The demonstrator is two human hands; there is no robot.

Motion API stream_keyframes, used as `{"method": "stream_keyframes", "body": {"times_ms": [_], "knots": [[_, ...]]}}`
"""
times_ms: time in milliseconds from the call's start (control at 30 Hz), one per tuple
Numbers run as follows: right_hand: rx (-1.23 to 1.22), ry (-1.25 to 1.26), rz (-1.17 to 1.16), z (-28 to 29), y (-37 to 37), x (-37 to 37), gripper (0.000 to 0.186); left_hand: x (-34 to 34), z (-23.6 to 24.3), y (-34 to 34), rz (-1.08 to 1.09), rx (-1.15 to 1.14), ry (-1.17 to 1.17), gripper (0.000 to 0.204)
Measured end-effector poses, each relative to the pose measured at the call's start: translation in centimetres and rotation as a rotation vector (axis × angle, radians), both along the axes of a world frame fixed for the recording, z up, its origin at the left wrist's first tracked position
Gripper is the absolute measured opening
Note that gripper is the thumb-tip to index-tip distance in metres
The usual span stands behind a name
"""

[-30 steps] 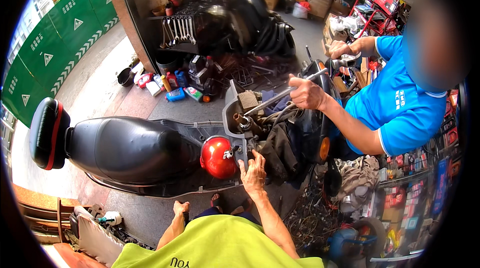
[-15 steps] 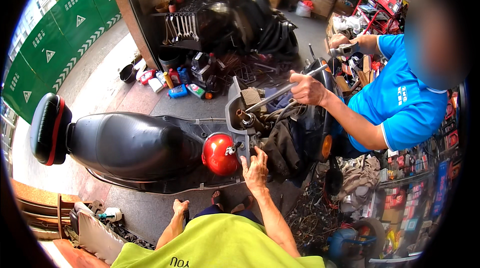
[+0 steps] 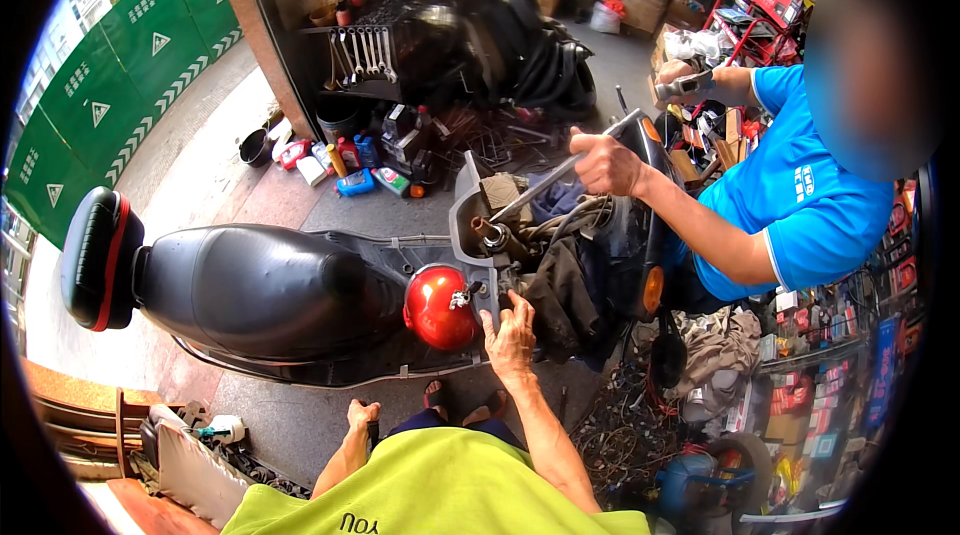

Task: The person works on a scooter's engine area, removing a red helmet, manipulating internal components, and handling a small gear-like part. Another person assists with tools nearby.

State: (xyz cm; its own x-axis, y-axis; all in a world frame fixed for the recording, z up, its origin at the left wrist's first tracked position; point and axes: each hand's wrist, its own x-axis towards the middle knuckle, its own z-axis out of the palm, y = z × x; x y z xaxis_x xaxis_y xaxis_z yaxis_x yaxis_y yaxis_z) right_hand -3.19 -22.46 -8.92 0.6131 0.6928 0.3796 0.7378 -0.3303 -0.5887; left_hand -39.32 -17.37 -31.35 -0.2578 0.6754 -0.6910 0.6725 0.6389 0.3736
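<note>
My right hand (image 3: 509, 340) rests with fingers apart on the scooter's grey front body panel (image 3: 482, 290), just right of a round red helmet (image 3: 435, 310). My left hand (image 3: 360, 413) hangs low beside my leg, loosely open and apparently empty. Across from me a co-worker in a blue shirt (image 3: 785, 220) grips a long metal bar (image 3: 550, 180), angled down toward a metal stem (image 3: 490, 233) in the opened front of the scooter. Their other hand is at a metal hammer-like tool (image 3: 680, 87), partly hidden. Dark cloth (image 3: 555, 300) lies right of my right hand.
The black seat (image 3: 240, 285) and padded backrest (image 3: 95, 255) extend left. Bottles (image 3: 355, 180), hanging wrenches (image 3: 360, 55) and tyres (image 3: 540, 75) stand behind. A green barrier (image 3: 120, 105) is outside, cushioned furniture (image 3: 190, 455) lower left, cluttered shelves (image 3: 815, 395) at right.
The co-worker's hand on the bar has shifted slightly upward and left, and their other arm moved a little. The view shifted slightly. My hands stay about where they were.
</note>
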Motion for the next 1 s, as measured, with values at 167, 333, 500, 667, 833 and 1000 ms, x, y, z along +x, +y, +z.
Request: {"method": "stream_keyframes", "body": {"times_ms": [167, 333, 500, 667, 833, 1000], "knots": [[-0.007, -0.01, -0.003, 0.0, 0.0, 0.0, 0.039, -0.9, -1.0, -0.1, -0.018, -0.012, 0.001, 0.053], [-0.012, -0.002, 0.0, 0.3, 0.0, -0.1, 0.039, -0.7, -1.5, 0.1, -0.067, -0.015, 0.003, 0.05], [-0.005, -0.005, -0.003, 0.4, -0.1, -0.1, 0.038, 0.6, 0.0, 0.0, -0.074, -0.005, 0.003, 0.045], [-0.006, -0.031, 0.004, 0.5, 0.1, -0.3, 0.039, 0.1, -0.5, -0.1, -0.12, 0.013, 0.013, 0.04], [-0.005, 0.01, 0.007, 1.0, 0.0, -0.2, 0.042, 2.3, 1.5, 1.2, -0.025, 0.18, -0.06, 0.041], [-0.014, 0.019, -0.01, 0.5, -0.3, 0.1, 0.041, 15.9, 19.9, 7.6, -0.286, 0.787, -0.392, 0.039]]}}
